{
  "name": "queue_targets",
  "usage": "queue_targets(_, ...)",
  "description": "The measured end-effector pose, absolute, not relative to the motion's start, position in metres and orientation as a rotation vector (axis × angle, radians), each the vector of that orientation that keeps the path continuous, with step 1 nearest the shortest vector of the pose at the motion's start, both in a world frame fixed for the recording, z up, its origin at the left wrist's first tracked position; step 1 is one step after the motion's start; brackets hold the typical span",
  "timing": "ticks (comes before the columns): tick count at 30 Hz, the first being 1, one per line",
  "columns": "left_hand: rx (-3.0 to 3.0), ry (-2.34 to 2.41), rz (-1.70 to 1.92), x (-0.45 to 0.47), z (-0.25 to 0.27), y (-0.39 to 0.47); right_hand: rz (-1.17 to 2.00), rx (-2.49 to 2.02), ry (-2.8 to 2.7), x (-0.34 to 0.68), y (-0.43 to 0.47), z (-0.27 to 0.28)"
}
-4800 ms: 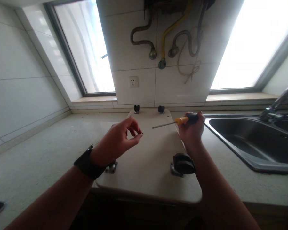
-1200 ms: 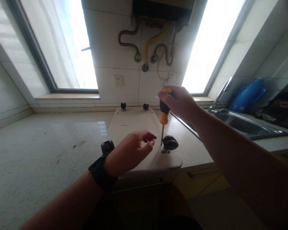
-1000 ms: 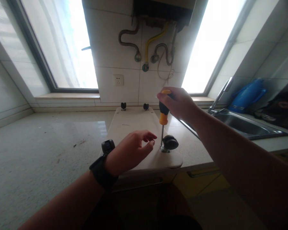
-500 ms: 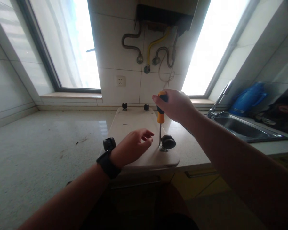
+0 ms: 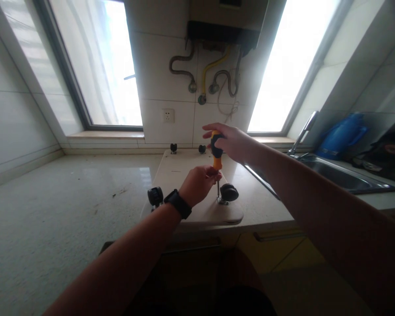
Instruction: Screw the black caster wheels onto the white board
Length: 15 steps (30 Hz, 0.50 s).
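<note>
A pale board (image 5: 184, 173) lies upside down on the counter with black caster wheels at its corners. My right hand (image 5: 232, 142) grips the top of an orange-and-black screwdriver (image 5: 216, 153) that stands upright, its tip down at the mounting plate of the near right caster (image 5: 228, 192). My left hand (image 5: 199, 183), with a black watch on the wrist, pinches the screwdriver's shaft just below the handle. The near left caster (image 5: 155, 195) stands beside my left wrist.
Two more casters (image 5: 174, 148) sit at the board's far edge below a wall socket (image 5: 167, 116) and hoses. A steel sink (image 5: 339, 173) with a tap (image 5: 303, 131) lies to the right, a blue jug (image 5: 340, 129) behind it. The board's near edge overhangs the counter.
My left hand has moved from resting on the board up to the screwdriver's shaft. The right hand keeps the upright screwdriver on the near right caster. The view has pulled back slightly.
</note>
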<state>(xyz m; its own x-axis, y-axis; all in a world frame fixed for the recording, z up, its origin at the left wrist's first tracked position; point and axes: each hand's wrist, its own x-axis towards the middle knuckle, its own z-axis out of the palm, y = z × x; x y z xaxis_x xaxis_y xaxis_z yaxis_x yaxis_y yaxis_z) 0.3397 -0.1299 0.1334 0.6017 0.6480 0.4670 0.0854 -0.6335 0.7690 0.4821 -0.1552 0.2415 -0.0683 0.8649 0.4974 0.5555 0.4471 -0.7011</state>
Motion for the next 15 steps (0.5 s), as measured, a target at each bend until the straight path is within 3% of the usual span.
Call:
queue_targets(3, 2.095, 0.519, 1.014, 0.34, 0.13, -0.128, 0.303, -1.165, -1.855, 0.488, -0.159, 0.245)
queue_targets(10, 2.047, 0.531, 0.995, 0.345, 0.13, -0.132, -0.381, -1.463, -1.874, 0.488, -0.177, 0.247)
queue_targets(12, 2.035, 0.557, 1.002, 0.348, 0.129, -0.131, -0.375, -1.506, -1.874, 0.488, -0.179, 0.247)
queue_targets(15, 2.058, 0.562, 0.995, 0.349, 0.128, -0.127, -0.075, -1.424, -1.943, 0.49, -0.18, 0.249)
